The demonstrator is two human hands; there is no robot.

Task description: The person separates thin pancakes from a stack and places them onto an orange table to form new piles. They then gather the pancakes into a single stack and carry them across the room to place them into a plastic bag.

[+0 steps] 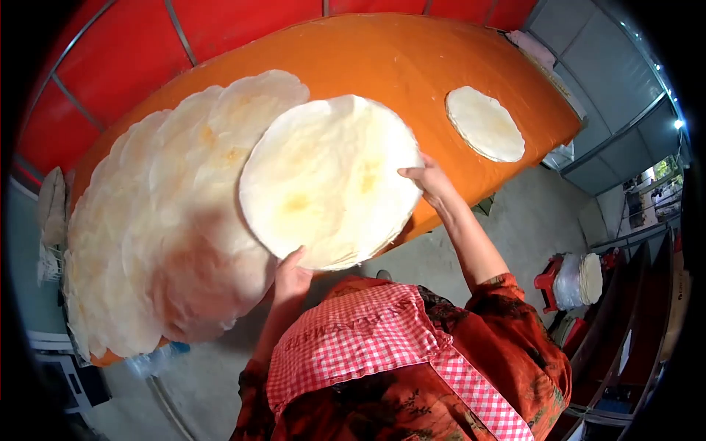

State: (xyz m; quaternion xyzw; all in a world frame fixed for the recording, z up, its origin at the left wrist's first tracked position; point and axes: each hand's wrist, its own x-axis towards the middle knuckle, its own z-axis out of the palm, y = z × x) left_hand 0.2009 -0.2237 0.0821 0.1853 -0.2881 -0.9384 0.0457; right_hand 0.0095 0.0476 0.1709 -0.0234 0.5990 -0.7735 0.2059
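Observation:
Between my two hands is a stack of thin round flatbreads point(331, 176), pale with light brown patches, held up over the near edge of the table. My left hand point(293, 275) grips its lower left rim, thumb on top and fingers hidden underneath. On the right rim my right hand point(426, 182) is closed the same way, with the thumb over the top. Many overlapping flatbread sheets point(147, 220) cover the table's left side, just left of the held stack. A smaller flatbread pile point(485, 123) lies at the right.
An orange cloth point(368, 59) covers the long table. Red panels point(243, 29) stand along its far side. On the floor at right, a red stool point(546, 283) is beside a plastic-wrapped bundle point(570, 283). Dark shelves point(625, 345) stand at the lower right.

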